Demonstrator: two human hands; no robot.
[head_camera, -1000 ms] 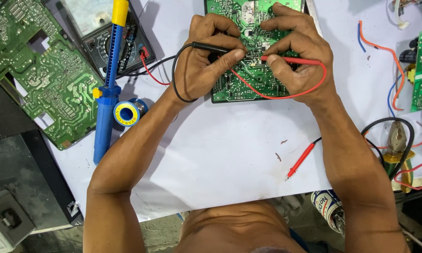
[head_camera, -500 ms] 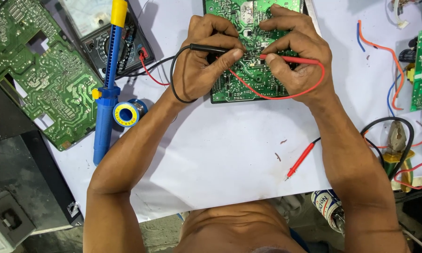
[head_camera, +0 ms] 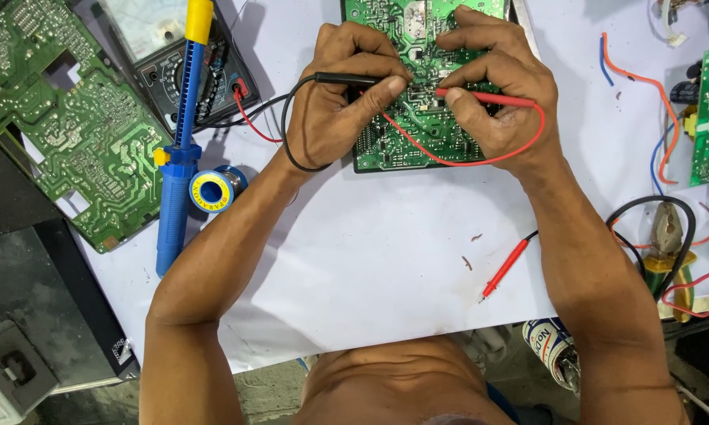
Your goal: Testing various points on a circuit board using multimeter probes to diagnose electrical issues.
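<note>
Partly hidden probe tips point(head_camera: 417, 93) under both hands.

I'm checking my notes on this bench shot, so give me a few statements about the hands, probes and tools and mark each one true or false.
1. The left hand holds the black probe against the green circuit board. True.
2. The right hand holds a screwdriver. False: it holds the red probe.
3. A blue desoldering pump lies across the analogue multimeter. True.
4. The solder spool sits on the board under the hands. False: it lies on the white sheet beside the pump.
5. A spare red probe lies untouched near the right forearm. True.
</note>
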